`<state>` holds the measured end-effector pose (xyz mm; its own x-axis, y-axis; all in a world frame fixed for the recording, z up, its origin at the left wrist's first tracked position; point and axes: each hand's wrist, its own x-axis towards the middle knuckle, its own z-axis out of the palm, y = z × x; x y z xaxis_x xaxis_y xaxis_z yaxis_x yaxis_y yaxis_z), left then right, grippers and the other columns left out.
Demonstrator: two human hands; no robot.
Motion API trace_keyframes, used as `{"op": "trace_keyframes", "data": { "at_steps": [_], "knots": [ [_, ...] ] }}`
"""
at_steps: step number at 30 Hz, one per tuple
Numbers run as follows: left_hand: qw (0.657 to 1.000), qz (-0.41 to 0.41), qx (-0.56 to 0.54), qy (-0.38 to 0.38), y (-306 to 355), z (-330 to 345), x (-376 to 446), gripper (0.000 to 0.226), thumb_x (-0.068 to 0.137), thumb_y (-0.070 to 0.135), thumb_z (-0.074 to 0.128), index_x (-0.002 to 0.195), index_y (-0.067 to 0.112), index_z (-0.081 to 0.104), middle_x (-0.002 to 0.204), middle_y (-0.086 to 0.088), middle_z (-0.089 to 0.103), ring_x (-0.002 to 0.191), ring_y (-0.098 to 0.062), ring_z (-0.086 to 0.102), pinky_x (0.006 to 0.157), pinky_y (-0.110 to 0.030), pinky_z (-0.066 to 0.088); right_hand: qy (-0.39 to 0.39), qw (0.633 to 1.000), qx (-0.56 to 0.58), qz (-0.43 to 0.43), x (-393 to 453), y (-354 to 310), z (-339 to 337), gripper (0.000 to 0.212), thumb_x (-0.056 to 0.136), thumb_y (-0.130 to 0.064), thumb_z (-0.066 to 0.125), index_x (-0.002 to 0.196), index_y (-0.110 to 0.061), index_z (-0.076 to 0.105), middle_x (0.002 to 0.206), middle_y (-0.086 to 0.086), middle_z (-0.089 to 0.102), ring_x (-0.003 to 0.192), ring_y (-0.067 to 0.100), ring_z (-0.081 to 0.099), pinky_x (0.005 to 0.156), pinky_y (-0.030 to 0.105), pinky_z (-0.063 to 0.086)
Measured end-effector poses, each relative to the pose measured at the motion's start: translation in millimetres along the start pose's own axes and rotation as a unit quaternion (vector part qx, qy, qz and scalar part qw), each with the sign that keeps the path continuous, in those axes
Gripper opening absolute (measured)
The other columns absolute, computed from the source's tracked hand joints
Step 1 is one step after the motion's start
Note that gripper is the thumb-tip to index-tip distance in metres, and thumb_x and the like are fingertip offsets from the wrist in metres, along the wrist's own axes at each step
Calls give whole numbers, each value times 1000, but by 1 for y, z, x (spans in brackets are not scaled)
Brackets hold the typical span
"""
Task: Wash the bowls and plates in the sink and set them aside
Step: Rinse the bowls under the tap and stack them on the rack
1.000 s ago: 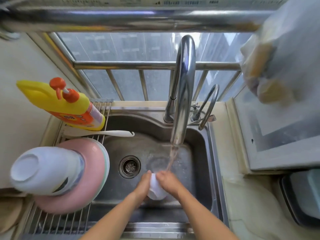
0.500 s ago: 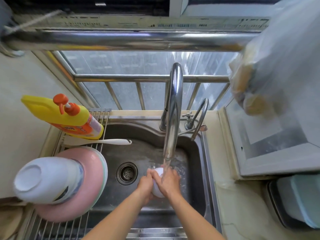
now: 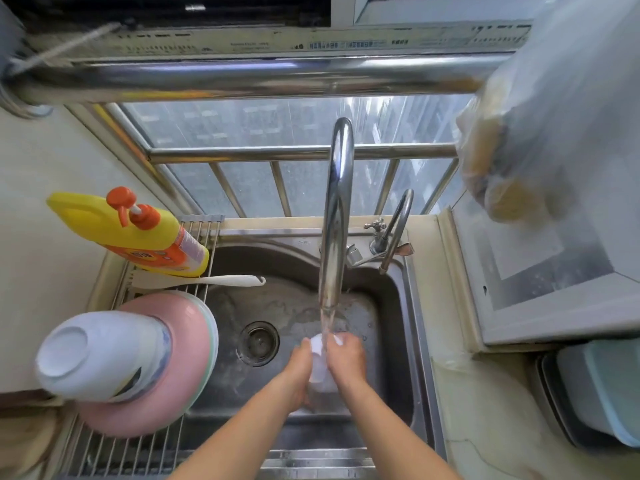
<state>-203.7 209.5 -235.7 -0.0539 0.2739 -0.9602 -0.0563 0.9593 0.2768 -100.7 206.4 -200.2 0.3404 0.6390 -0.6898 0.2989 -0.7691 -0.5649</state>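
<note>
A small white bowl (image 3: 320, 362) sits between my two hands over the steel sink (image 3: 391, 306), right under the running water from the tall tap (image 3: 336, 216). My left hand (image 3: 300, 370) grips its left side and my right hand (image 3: 348, 358) grips its right side and rim. Most of the bowl is hidden by my fingers. On the wire rack (image 3: 138, 452) at the left, upturned white bowls (image 3: 100, 358) rest on stacked pink plates (image 3: 180, 393).
A yellow dish soap bottle (image 3: 138, 233) and a white spoon (image 3: 207, 281) lie at the rack's far end. The drain (image 3: 258, 342) is left of my hands. A second small tap (image 3: 394, 230), a plastic bag (image 3: 540, 133) and a blue-grey tub (image 3: 602, 389) are on the right.
The view has tilted up and back. My hands and the bowl shifted under the water stream, which now falls straight onto the bowl.
</note>
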Motion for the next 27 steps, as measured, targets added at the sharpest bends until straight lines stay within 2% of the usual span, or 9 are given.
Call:
{"op": "trace_keyframes", "data": {
  "at_steps": [3,5,7,10,13,16,21,25,27],
  "knots": [
    [999,2,-41,-30,9,4,-27,60,94,64,43,78,12,69,72,-11,72,68,-27,68,68,-35,54,-19,986,-76,-148,-16,1,7,31,97,-42,57,97,-13,68,96,8,72,93,29,64,72,34,41],
    [997,6,-58,-43,16,6,-31,66,99,55,43,61,8,70,61,-12,69,57,-24,69,66,-34,50,-70,961,-119,-239,-21,8,8,22,101,-30,51,88,-14,59,94,10,69,89,29,60,72,35,39],
    [997,46,-39,-45,21,2,-34,59,104,46,41,77,2,70,60,-14,69,54,-24,68,60,-33,48,-150,944,-129,-264,-23,14,0,16,100,-22,47,84,-20,49,91,10,62,85,24,54,72,32,35],
    [995,89,38,-20,19,-1,-30,43,100,48,44,113,12,64,92,-15,73,78,-29,70,63,-37,57,-214,947,-151,-184,-13,20,-13,25,100,-23,41,78,-22,54,93,7,59,89,21,54,75,31,38],
    [982,147,102,-60,5,1,-32,32,97,48,45,108,30,69,105,-4,75,95,-25,73,76,-47,62,-188,955,-195,-121,2,20,-16,23,96,-25,48,106,-15,66,116,11,65,110,29,60,90,33,47],
    [979,183,77,-57,1,6,-42,30,104,39,38,109,29,66,109,-3,73,96,-19,69,60,-34,58,-192,959,-126,-165,5,14,-8,52,86,-49,45,128,-21,59,130,5,58,121,23,55,104,35,45],
    [973,214,80,-36,10,-3,-43,29,109,35,33,112,22,60,107,-14,68,91,-22,66,71,-49,59,-266,928,-189,-179,0,9,-10,30,102,-29,45,119,-17,66,124,11,67,113,27,61,88,29,45],
    [948,277,158,-11,8,-2,-41,37,88,55,46,106,28,64,98,3,72,93,-16,68,86,-52,58,-144,915,-327,-187,12,6,-15,39,96,-37,49,120,-11,66,124,14,65,117,35,59,96,38,48],
    [950,275,146,-4,8,1,-38,17,96,42,49,104,36,63,98,5,72,98,-23,70,83,-56,59,-129,914,-297,-246,12,3,-14,39,100,-39,40,113,-15,67,119,11,67,113,33,60,96,39,47]
  ]
}}
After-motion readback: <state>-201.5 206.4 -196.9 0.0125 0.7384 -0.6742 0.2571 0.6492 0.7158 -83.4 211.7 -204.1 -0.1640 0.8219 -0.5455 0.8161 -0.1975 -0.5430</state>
